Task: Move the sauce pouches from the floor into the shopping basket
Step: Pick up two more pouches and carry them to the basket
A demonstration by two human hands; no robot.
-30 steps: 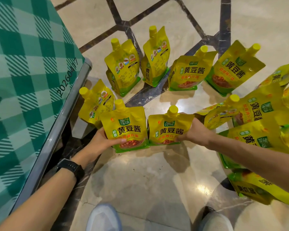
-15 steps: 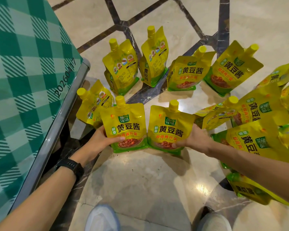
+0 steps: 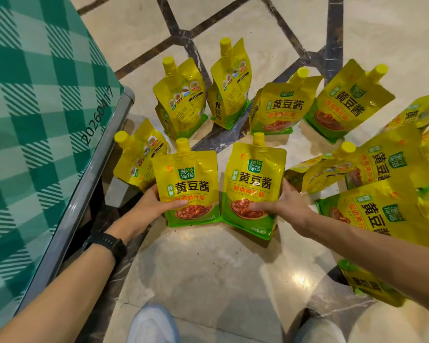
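Note:
Two yellow sauce pouches with green bottoms and yellow screw caps are held up off the marble floor, side by side. My left hand [image 3: 149, 206] grips the left pouch [image 3: 187, 179] by its lower left edge. My right hand [image 3: 286, 204] grips the right pouch [image 3: 254, 179] by its lower right edge. Several more pouches stand on the floor behind them, such as one at the back [image 3: 229, 87] and one beside it [image 3: 278, 107]. More pouches [image 3: 382, 214] lie piled at the right. No shopping basket shows.
A table with a green checked cloth [image 3: 30, 120] and a grey metal edge [image 3: 84, 189] fills the left side. My two shoes [image 3: 151, 325] stand at the bottom of the view on the pale marble floor [image 3: 208, 273] with dark inlaid lines.
Both hands have lifted their pouches up off the floor and toward me; the pouches appear larger and higher than a second ago. The other pouches have not moved.

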